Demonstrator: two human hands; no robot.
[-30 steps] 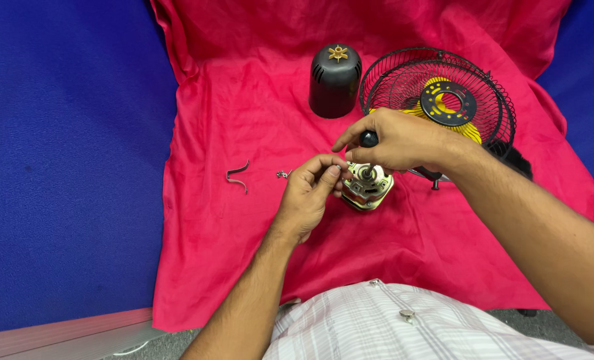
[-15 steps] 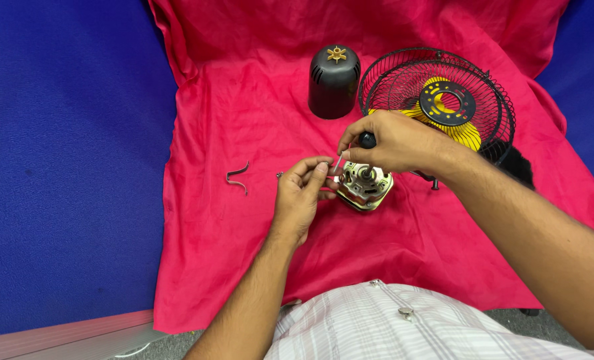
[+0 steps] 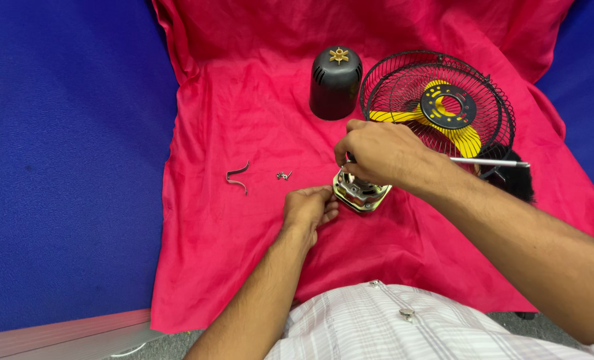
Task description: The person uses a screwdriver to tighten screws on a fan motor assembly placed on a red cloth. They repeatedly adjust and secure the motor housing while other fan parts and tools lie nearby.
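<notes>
Red cloth (image 3: 243,267) covers a blue worktop (image 3: 63,167). At its middle sits a small metal fan motor (image 3: 360,193). Right hand (image 3: 377,153) curls over the motor's top, fingers pressed together on something I cannot make out. Left hand (image 3: 308,210) rests beside the motor, fingers loosely curled, touching its edge. Nearby lie screws (image 3: 283,175), a bent metal clip (image 3: 237,177), a black motor cover (image 3: 335,83) and a wire fan guard (image 3: 437,107) with yellow blades.

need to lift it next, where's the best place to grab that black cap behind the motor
Take the black cap around its smooth round side wall, coming from above. It stands upright and apart on the red cloth, the fan guard close on its right, so close the grip front to back.
</notes>
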